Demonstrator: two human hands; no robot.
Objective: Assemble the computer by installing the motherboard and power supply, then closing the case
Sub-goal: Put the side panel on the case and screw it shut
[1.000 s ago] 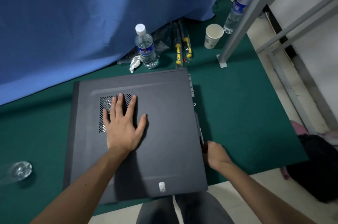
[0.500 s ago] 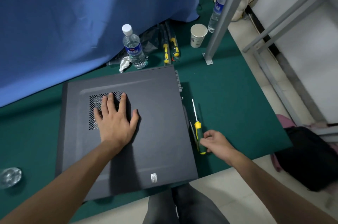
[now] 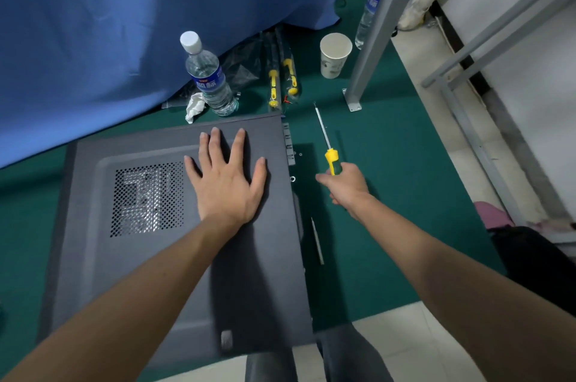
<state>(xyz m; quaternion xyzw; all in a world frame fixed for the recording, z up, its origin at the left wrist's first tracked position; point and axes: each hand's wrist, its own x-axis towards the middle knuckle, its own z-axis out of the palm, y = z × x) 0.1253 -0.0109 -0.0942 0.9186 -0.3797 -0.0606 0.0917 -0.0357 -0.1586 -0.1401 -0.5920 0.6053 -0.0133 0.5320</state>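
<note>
Computer case (image 3: 149, 257): lies flat on the green table mat (image 3: 389, 194), dark side panel on top, vent grille left of centre.
Left hand (image 3: 226, 185): palm down on the panel, fingers straight and spread.
Water bottle (image 3: 207, 76): upright beyond the case's far edge.
Right hand (image 3: 347, 187): just right of the case, fingers curled round the handle.
Screwdriver (image 3: 327, 145): yellow-green handle, shaft pointing away.
Paper cup (image 3: 335, 54): upright, far right.

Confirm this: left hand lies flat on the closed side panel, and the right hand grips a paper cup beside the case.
Not the cup. The head view shows the right hand gripping the screwdriver; the paper cup stands untouched farther back. The left hand does lie flat on the side panel.
</note>
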